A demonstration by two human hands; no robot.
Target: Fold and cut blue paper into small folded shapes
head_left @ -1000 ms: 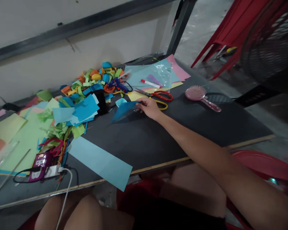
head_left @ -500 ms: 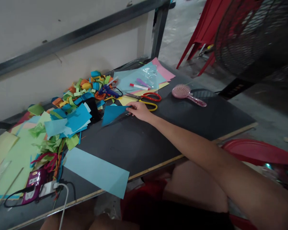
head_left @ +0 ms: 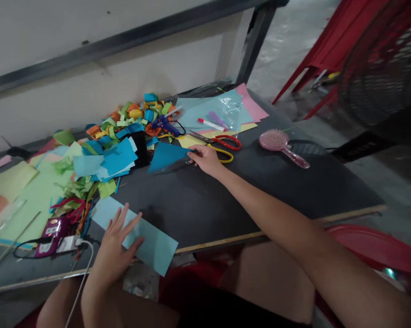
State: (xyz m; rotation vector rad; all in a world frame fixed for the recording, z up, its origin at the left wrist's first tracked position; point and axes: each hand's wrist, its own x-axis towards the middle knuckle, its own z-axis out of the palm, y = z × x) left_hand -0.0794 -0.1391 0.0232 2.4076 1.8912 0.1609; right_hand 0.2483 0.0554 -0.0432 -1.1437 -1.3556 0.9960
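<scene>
My right hand (head_left: 205, 160) pinches the corner of a dark blue triangular piece of paper (head_left: 167, 157), just above the dark tabletop. Right behind that hand lie scissors (head_left: 227, 142) with one red and one yellow handle loop. My left hand (head_left: 120, 239), fingers spread, is over a light blue strip of paper (head_left: 157, 248) that overhangs the table's front edge. Whether its fingers touch the strip I cannot tell. Left of the triangle sits a stack of blue paper pieces (head_left: 118, 159).
Curled paper pieces (head_left: 133, 114) and a blue glue gun (head_left: 164, 124) lie along the wall. A pink hairbrush (head_left: 276, 142) rests at right. A purple power strip (head_left: 53, 232) with cables is at left. A fan (head_left: 379, 77) stands beyond the table's right end.
My left hand has come into view over the light blue strip. My right hand still holds the blue triangle, which now tilts a little differently. The view has shifted.
</scene>
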